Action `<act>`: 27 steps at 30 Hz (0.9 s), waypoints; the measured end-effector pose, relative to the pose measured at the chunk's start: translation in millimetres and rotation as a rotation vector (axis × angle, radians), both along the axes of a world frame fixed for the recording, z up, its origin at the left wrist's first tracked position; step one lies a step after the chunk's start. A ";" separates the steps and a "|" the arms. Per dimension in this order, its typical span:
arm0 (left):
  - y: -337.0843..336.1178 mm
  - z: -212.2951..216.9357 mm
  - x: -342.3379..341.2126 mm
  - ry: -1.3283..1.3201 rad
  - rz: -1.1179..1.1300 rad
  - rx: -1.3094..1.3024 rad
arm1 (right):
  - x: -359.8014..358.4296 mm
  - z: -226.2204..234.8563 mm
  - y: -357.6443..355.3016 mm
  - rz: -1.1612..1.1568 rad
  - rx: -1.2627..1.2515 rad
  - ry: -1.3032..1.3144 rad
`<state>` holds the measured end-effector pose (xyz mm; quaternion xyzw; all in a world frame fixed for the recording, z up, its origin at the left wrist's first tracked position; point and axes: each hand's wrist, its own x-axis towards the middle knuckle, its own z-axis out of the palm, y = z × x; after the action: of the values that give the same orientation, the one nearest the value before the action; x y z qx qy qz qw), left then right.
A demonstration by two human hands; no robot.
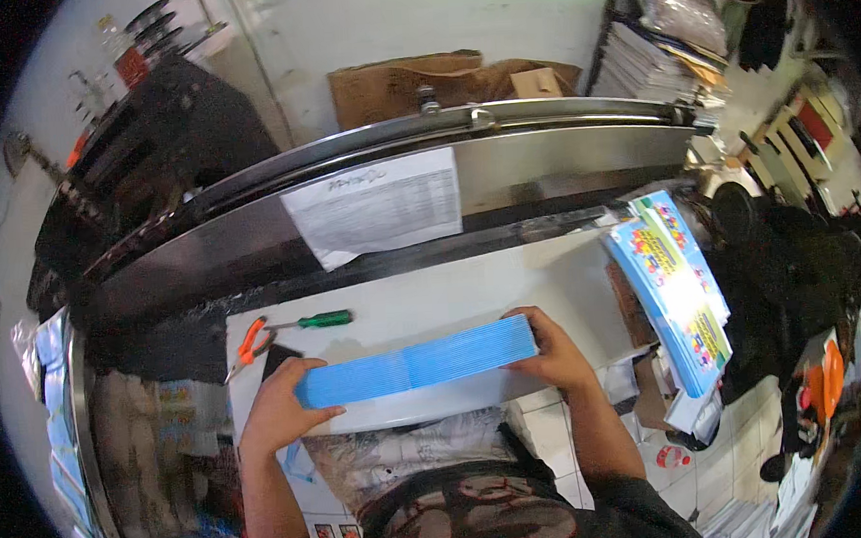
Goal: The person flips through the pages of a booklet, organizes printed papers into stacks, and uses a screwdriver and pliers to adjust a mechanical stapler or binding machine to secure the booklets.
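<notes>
A long stack of thin blue sheets or flat cards (416, 364) stretches between my hands, its layered edges facing up. My left hand (284, 403) grips the left end, fingers behind and thumb in front. At the other end, my right hand (557, 355) is closed round the stack in the same way. Below it lies the white tabletop (451, 292); whether the stack touches it I cannot tell. Beyond my left hand are pliers with orange handles (249, 349) and a green-handled screwdriver (324, 319). A small dark flat object (277, 358) is partly hidden by that hand.
Blue printed sheets with colourful pictures (702, 338) are piled at the table's right end. Behind the table runs a long metal machine bar (552, 170) with a paper sheet (379, 208) on it. Brown cardboard (397, 95) leans at the wall. Stacked papers (639, 58) stand far right.
</notes>
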<state>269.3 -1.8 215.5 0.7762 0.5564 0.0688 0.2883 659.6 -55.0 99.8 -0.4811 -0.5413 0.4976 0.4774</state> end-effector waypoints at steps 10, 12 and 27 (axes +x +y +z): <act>-29.2 -109.0 7.5 -0.753 0.430 0.308 | -16.8 -24.4 -0.3 -0.128 -0.131 0.019; -17.8 -76.4 41.1 -0.771 0.508 0.164 | -5.0 6.6 -6.6 -0.207 -0.143 -0.015; 95.6 -104.8 2.0 0.164 -0.223 0.334 | 35.1 9.8 -20.0 -0.304 -0.385 -0.114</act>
<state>271.4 93.8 110.7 0.8730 0.4695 0.0644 0.1155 694.7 -74.9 109.6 -0.6663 -0.3841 0.4860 0.4151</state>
